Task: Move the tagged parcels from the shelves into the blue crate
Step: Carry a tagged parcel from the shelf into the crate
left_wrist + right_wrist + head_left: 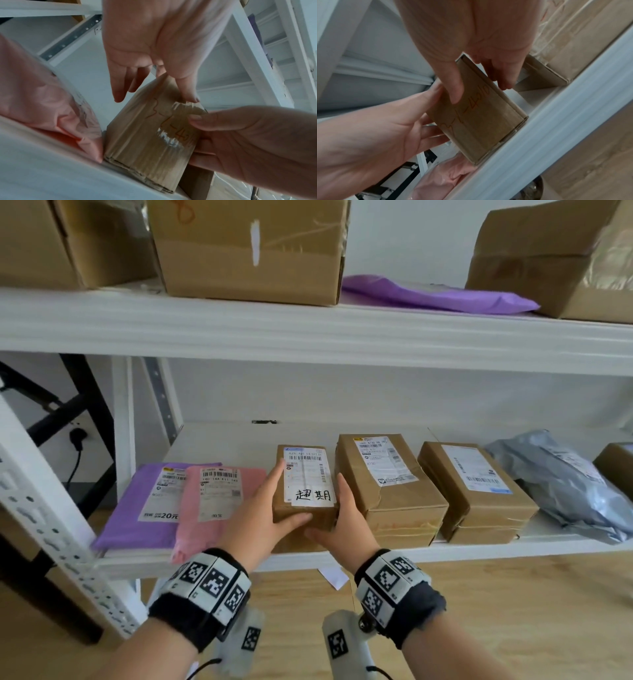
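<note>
The small cardboard box (pixel 306 491) with the handwritten white tag (pixel 314 495) sits near the front edge of the lower shelf (pixel 534 542), at about 12 o'clock from the person. A pink mailer bag (pixel 214 501) lies just beside it at 9 o'clock, and a larger brown box (pixel 390 491) stands at 3 o'clock.

Both hands hold the small cardboard box. The left hand (pixel 265 513) has its fingers along the left side and its thumb across the near face. The right hand (pixel 344 522) clasps the right side, its thumb also on the near face.

The box looks stiff and probably light, since it is small enough to sit between two palms. Glossy tape on the near face could be slippery, so the bare cardboard sides seem the better places to hold. The gap to the larger brown box is narrow, so the right fingers have little room.

The head view alone shows the tag and shipping label (pixel 306 465) on top, and the other parcels in the row. The wrist views alone show the near face (pixel 477 119), which carries red handwriting, and the left wrist view shows wrinkled tape (pixel 173 138) on it. The blue crate appears in no view.
</note>
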Available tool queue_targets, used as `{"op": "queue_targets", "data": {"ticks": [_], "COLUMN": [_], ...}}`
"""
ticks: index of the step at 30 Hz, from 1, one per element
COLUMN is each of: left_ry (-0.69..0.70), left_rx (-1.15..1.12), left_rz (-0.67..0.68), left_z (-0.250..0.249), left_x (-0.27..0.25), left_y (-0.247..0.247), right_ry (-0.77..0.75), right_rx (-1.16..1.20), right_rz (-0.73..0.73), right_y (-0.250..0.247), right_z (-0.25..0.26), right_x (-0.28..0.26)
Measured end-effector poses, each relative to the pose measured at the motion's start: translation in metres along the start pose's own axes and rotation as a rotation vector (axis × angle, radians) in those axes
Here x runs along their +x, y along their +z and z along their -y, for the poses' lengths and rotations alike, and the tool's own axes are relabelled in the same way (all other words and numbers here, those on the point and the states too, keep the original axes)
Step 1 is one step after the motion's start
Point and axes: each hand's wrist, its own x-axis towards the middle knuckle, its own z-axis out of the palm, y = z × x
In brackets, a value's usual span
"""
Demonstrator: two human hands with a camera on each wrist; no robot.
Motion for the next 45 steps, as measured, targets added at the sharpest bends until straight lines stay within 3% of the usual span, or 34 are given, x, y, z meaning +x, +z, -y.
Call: {"op": "queue_targets", "data": {"ticks": [7, 12, 20, 28, 45], "left_ry": [-0.063, -0.09, 0.015, 0.048, 0.104], "left_rx": [-0.023, -0.179, -0.321, -0.387, -0.457], "left_rz": [-0.002, -0.038, -0.086, -0.114, -0.103], "left_z": [0.001, 0.003, -0.01, -0.017, -0.007], "left_x": [0.001, -0.006, -0.018, -0.024, -0.032], "left_y": [0.003, -0.001, -0.02, -0.027, -0.038], "right_ry": [-0.067, -0.175, -0.273, -0.313, -0.372], "right_rx": [0.069, 0.158, 0.408, 0.465, 0.296], "right_rz": [-0.002, 0.025, 0.039, 0.019, -0.059], "right_y": [0.007, 0.004, -0.004, -0.01, -0.01], "right_z": [-0.006, -0.003, 0.008, 0.024, 0.034], "right_x": [0.003, 0.001, -0.01, -0.007, -0.012]}}
